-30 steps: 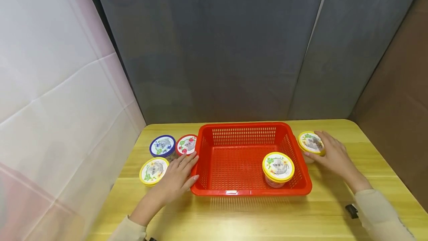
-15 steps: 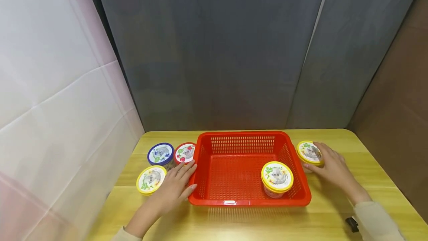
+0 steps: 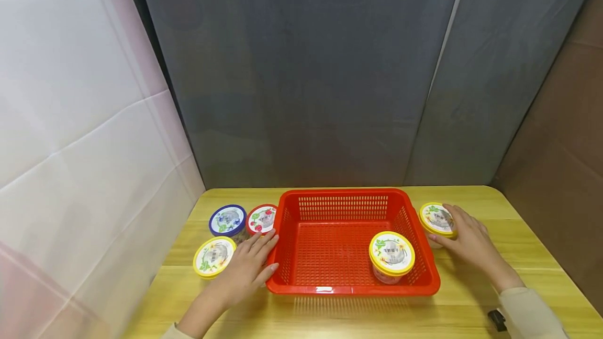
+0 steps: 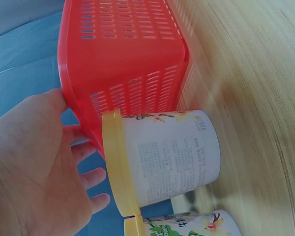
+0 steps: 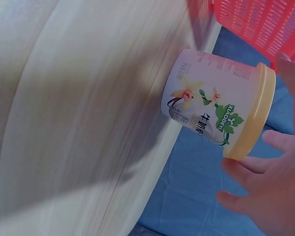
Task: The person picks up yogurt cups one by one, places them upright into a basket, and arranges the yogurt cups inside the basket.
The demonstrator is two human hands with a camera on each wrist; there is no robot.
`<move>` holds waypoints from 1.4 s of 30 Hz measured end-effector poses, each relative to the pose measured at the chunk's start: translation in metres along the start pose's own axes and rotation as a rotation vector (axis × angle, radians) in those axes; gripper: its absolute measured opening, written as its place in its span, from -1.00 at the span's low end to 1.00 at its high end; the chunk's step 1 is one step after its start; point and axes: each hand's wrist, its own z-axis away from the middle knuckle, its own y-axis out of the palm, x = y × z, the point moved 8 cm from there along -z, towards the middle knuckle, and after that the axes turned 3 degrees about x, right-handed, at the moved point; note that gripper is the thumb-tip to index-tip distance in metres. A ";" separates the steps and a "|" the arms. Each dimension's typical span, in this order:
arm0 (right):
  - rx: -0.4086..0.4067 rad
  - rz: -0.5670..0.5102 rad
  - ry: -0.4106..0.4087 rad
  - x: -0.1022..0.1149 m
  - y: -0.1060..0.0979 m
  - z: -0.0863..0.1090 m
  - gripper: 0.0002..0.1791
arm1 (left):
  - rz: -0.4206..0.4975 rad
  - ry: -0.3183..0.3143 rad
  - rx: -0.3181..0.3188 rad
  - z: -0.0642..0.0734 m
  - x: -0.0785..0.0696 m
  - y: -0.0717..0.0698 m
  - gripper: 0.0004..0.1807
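In the head view a red slotted plastic basket holds a yellow-lidded tub in its front right corner. My left hand lies at the basket's left rim, fingers extended. Under its fingers the left wrist view shows a yellow-lidded tub beside the basket, hidden by the hand in the head view; contact with its lid is unclear. To the right of the basket my right hand holds another yellow-lidded tub by the lid, thumb and fingers on opposite sides. That tub stands on the table.
Left of the basket stand a blue-lidded tub, a red-lidded tub and a yellow-lidded tub. A wooden table carries everything. Behind it rises a dark grey partition, with a white panel at the left.
The head view has tilted a little, so the table sits lower in it. Hands, basket and tubs keep their places relative to one another.
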 end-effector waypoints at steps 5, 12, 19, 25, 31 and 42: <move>-0.002 0.020 -0.005 -0.001 0.002 0.000 0.10 | -0.002 -0.001 0.002 0.001 0.000 0.000 -0.35; 0.013 0.011 0.004 -0.003 0.004 -0.001 0.11 | 0.006 0.002 -0.002 0.001 -0.001 0.000 -0.35; 0.014 0.005 -0.008 -0.003 0.004 -0.003 0.03 | -0.002 0.005 -0.009 0.001 -0.002 -0.001 -0.36; 0.008 -0.015 0.001 -0.005 0.004 -0.005 0.03 | -0.008 0.004 -0.003 0.002 -0.001 0.001 -0.35; 0.014 -0.053 0.005 -0.005 0.003 -0.006 0.02 | -0.006 0.006 -0.011 0.002 -0.002 0.001 -0.36; -0.012 -0.099 -0.021 -0.003 -0.008 -0.010 -0.01 | 0.000 0.008 -0.019 0.002 0.000 -0.001 -0.34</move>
